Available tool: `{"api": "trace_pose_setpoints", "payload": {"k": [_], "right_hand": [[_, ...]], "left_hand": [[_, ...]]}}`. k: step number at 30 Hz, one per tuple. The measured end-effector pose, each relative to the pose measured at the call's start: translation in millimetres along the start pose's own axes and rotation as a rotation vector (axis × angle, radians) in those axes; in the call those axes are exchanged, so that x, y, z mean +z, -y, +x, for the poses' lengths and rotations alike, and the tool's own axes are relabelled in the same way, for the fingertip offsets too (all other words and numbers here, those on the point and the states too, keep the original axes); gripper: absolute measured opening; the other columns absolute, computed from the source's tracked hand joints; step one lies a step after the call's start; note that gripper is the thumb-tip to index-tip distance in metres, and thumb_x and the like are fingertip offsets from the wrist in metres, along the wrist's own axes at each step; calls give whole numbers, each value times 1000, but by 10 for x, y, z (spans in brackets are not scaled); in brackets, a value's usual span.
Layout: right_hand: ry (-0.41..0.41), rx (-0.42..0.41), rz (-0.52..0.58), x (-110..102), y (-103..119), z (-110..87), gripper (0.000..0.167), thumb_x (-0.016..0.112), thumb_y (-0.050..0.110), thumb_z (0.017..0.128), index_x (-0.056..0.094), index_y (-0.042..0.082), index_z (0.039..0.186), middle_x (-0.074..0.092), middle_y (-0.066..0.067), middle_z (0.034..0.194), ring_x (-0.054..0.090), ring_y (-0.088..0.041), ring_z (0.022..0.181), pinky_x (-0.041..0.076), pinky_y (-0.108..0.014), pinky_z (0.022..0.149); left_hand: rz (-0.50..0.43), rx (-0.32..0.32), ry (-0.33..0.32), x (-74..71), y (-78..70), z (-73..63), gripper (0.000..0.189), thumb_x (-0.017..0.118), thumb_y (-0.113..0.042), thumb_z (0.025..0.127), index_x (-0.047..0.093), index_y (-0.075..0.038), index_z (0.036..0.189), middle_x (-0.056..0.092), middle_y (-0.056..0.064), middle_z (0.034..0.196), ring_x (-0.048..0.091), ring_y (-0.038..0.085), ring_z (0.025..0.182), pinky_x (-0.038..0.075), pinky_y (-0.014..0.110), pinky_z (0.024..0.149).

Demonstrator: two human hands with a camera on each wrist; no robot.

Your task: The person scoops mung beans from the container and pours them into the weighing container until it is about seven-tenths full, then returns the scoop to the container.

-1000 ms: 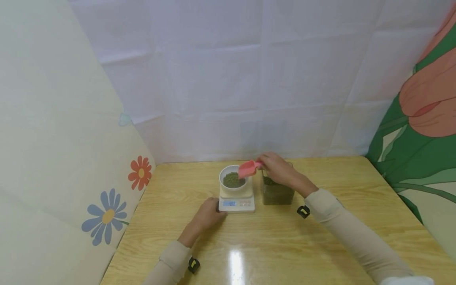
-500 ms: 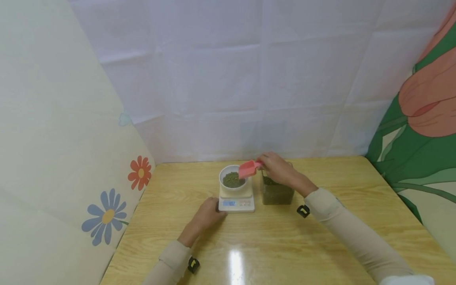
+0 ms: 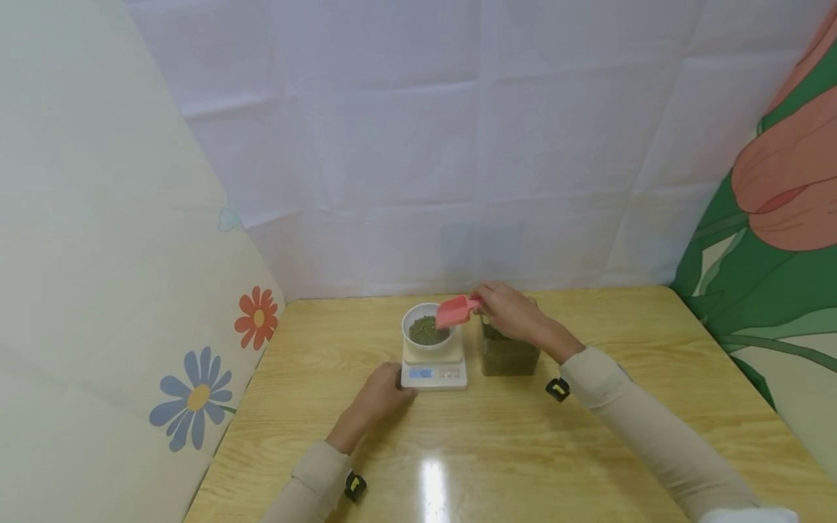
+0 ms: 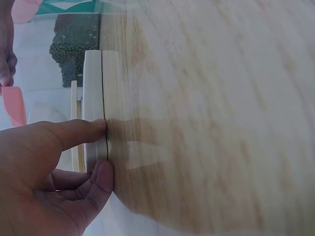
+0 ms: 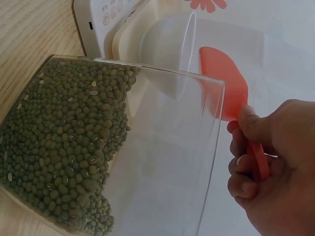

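My right hand [image 3: 513,311] grips the handle of a red plastic scoop [image 5: 224,81], fingers curled round it. The scoop's blade tilts down over the right rim of a white bowl [image 3: 408,335], which holds a mound of green mung beans [image 3: 426,330]. Beneath the bowl is a white kitchen scale [image 3: 434,383] with a lit display. My left hand [image 4: 54,167] holds the scale's front left corner between thumb and fingers. Under my right forearm stands a clear square container [image 5: 170,147], partly filled with mung beans [image 5: 59,142].
The wooden table [image 3: 451,436] meets a white cloth backdrop [image 3: 392,181] behind the scale. Flower-printed panels stand on the left [image 3: 131,290] and right [image 3: 785,290]. A black strap piece hangs from each sleeve cuff.
The right hand and scoop have shifted very slightly, by a few pixels. The left hand, the scale and the container stay in place.
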State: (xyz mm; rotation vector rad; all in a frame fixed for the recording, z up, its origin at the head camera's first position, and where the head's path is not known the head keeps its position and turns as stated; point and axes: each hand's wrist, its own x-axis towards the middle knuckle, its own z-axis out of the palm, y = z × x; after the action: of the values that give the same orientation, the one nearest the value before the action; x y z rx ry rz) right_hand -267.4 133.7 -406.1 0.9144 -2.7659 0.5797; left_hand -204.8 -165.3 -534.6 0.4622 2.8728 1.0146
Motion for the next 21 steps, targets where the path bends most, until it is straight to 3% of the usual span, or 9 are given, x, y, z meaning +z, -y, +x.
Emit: {"api": "trace_pose_setpoints", "payload": {"k": [10, 17, 21], "right_hand": [[2, 35, 11, 7, -28, -68, 28, 62, 19, 108, 68, 1, 129, 72, -17, 125, 69, -35, 117, 58, -53, 100], [4, 49, 17, -5, -86, -126, 33, 66, 24, 107, 66, 3, 132, 71, -15, 126, 70, -30, 108, 60, -50, 90], [-9, 41, 6, -33, -113, -155, 32, 65, 22, 107, 67, 2, 132, 71, -17, 127, 70, -33, 111, 61, -51, 94]], "left_hand": [[5, 0, -2, 7, 1, 7, 33, 82, -15, 90, 75, -1, 119, 75, 12, 103, 64, 21, 94, 61, 47, 91], [-6, -4, 1, 8, 7, 0, 34, 82, -15, 90, 74, -2, 121, 75, 12, 106, 64, 21, 97, 61, 47, 93], [-17, -8, 8, -3, 5, -7, 35, 82, -15, 90, 74, -1, 122, 75, 13, 107, 65, 23, 98, 61, 48, 94]]}}
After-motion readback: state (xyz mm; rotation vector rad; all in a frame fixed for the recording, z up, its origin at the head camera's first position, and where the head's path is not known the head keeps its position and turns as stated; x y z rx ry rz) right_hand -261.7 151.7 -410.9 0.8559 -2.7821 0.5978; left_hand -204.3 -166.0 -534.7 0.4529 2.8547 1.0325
